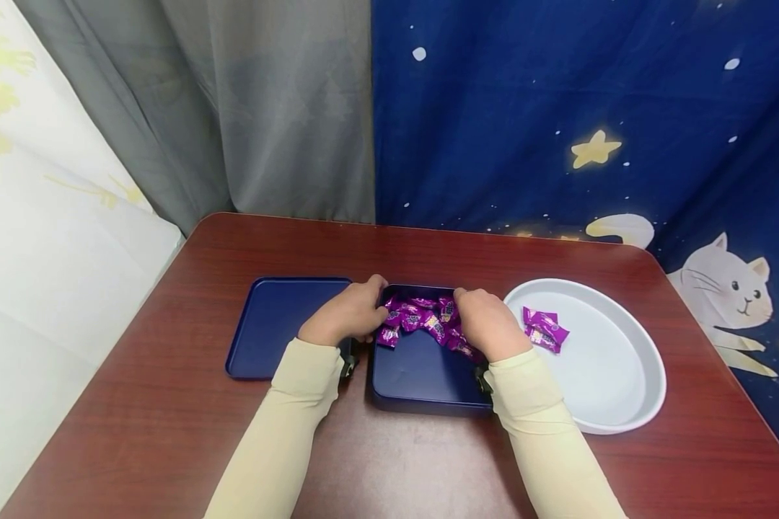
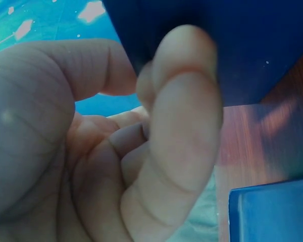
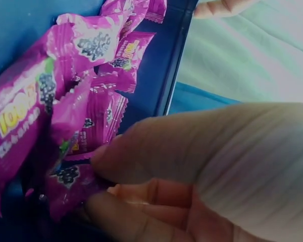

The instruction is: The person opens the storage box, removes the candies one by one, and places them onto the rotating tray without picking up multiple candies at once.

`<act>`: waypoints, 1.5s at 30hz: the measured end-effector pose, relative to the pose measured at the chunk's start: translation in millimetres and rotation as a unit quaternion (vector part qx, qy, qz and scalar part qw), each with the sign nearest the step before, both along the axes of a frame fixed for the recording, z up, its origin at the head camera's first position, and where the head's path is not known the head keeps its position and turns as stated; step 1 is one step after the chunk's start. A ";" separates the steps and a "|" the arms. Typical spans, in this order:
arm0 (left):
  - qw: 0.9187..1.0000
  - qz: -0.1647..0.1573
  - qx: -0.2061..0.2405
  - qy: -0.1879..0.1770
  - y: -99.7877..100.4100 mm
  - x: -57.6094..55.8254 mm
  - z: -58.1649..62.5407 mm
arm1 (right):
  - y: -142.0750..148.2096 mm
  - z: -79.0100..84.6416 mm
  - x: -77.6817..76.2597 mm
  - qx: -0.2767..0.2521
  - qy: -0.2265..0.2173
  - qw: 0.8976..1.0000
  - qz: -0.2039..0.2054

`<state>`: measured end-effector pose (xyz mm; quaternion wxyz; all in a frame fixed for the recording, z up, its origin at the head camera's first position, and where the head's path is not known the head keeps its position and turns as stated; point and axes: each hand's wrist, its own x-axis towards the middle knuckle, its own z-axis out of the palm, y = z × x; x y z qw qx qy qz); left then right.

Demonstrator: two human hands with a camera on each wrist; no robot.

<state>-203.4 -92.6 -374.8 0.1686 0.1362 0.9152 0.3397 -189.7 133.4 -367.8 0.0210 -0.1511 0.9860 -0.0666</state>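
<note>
A dark blue box (image 1: 422, 375) stands before me, several purple wrapped candies (image 1: 433, 328) crowded toward its back and right side. My left hand (image 1: 350, 313) grips the box's left wall near the back corner; the left wrist view shows its curled fingers (image 2: 184, 126) against the box's outer face (image 2: 252, 55). At the right back corner, my right hand (image 1: 490, 324) reaches in. In the right wrist view its thumb and a finger pinch one candy (image 3: 70, 189) printed with dark berries. The hand hides the box's right wall in the head view.
Left of the box lies a flat blue lid (image 1: 275, 328). A round white tray (image 1: 610, 360) stands at the right, with a few purple candies (image 1: 545, 330) near its left rim. Curtains (image 1: 285, 108) hang behind the brown table (image 1: 169, 404).
</note>
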 end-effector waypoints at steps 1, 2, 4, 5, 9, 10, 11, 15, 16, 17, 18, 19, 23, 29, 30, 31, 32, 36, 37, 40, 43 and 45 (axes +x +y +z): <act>1.000 0.000 0.000 0.000 0.0 0.1 0.3 | 0.3 0.6 0.0 -0.002 -0.001 1.000 -0.001; 1.000 0.000 -0.001 0.000 0.1 0.1 0.5 | 0.6 1.3 0.1 -0.002 -0.001 1.000 -0.002; 1.000 -0.001 -0.003 0.001 0.4 0.2 1.0 | 1.1 2.4 0.4 -0.004 0.000 1.000 -0.005; 1.000 -0.001 -0.003 0.001 0.6 0.1 1.0 | 1.3 3.0 0.6 -0.004 0.001 1.000 -0.008; 1.000 -0.002 -0.005 0.001 1.2 0.3 1.1 | 1.3 5.0 1.5 -0.006 0.009 1.000 -0.015; 1.000 -0.002 -0.005 0.002 1.2 0.3 1.2 | 1.3 5.3 1.6 -0.007 0.012 1.000 -0.016; 1.000 -0.002 -0.005 0.002 1.2 0.5 1.2 | 1.4 5.6 1.8 -0.007 0.015 1.000 -0.016; 1.000 -0.003 -0.003 0.003 1.2 0.9 1.4 | 2.5 5.1 1.7 -0.011 0.031 0.999 -0.010; 1.000 -0.003 -0.003 0.003 1.1 0.9 1.5 | 3.1 5.3 1.7 -0.014 0.035 0.999 -0.011; 1.000 -0.003 -0.004 0.003 1.0 1.0 1.6 | 3.6 5.6 1.6 -0.017 0.040 0.999 -0.009; 1.000 -0.003 -0.005 0.003 0.9 1.0 1.6 | 4.2 6.1 1.6 -0.019 0.044 0.999 -0.006; 1.000 -0.004 -0.005 0.004 0.7 0.9 1.5 | 4.8 6.9 1.5 -0.023 0.048 0.999 -0.005; 1.000 -0.004 -0.007 0.004 0.3 0.6 1.0 | 7.3 11.2 1.1 -0.041 0.058 0.997 -0.001; 1.000 0.000 -0.017 0.007 1.1 -0.3 -0.2 | 11.2 14.0 -2.1 -0.071 0.037 0.997 0.014; 1.000 0.001 -0.017 0.007 1.1 -0.3 -0.3 | 11.3 14.2 -2.6 -0.076 0.032 0.996 0.018; 1.000 0.002 -0.017 0.006 1.1 -0.4 -0.5 | 11.6 14.0 -3.1 -0.080 0.029 0.996 0.023; 1.000 0.002 -0.016 0.007 1.1 -0.5 -0.8 | 11.6 13.8 -3.7 -0.085 0.026 0.996 0.029; 1.000 0.003 -0.015 0.008 0.7 -0.7 -1.9 | 10.9 13.3 -5.0 -0.094 0.019 0.994 0.052; 1.000 0.003 -0.016 0.008 0.7 -0.6 -2.0 | 10.8 13.0 -5.2 -0.092 0.017 0.994 0.058; 1.000 0.003 -0.019 0.009 0.8 -0.7 -2.4 | 10.4 12.6 -5.2 -0.082 0.012 0.994 0.072; 1.000 0.001 -0.023 0.010 1.3 -1.1 -2.4 | 10.1 12.7 -4.7 -0.075 0.008 0.994 0.077; 1.000 0.001 -0.025 0.011 1.6 -1.5 -2.6 | 9.8 12.8 -4.5 -0.076 0.008 0.994 0.078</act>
